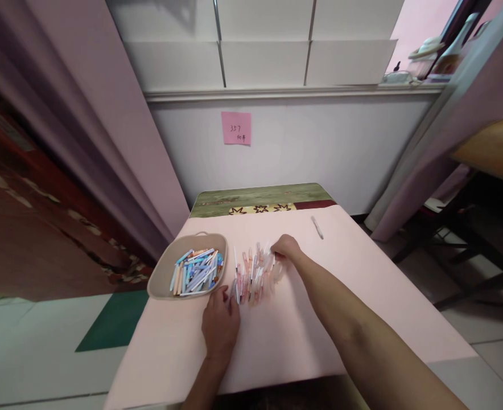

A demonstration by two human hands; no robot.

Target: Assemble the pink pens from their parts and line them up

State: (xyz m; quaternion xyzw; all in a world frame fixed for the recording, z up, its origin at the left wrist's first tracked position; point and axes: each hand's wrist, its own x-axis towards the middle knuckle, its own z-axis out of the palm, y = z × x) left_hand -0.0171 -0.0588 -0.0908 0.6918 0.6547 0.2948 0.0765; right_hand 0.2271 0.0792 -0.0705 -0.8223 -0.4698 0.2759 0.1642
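Around pens (251,275), left hand (221,323) half-open, right hand (286,246)'s grip unclear, basket (160,278), stray pen (317,227) nearby

Left fingers (235,307), right fingers (277,249) flanking pinkish pens (255,275), beige basket (161,275) beside

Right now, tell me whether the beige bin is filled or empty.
Partly filled: blue, purple and orange pens lie heaped in the beige bin, leaving its left side bare.
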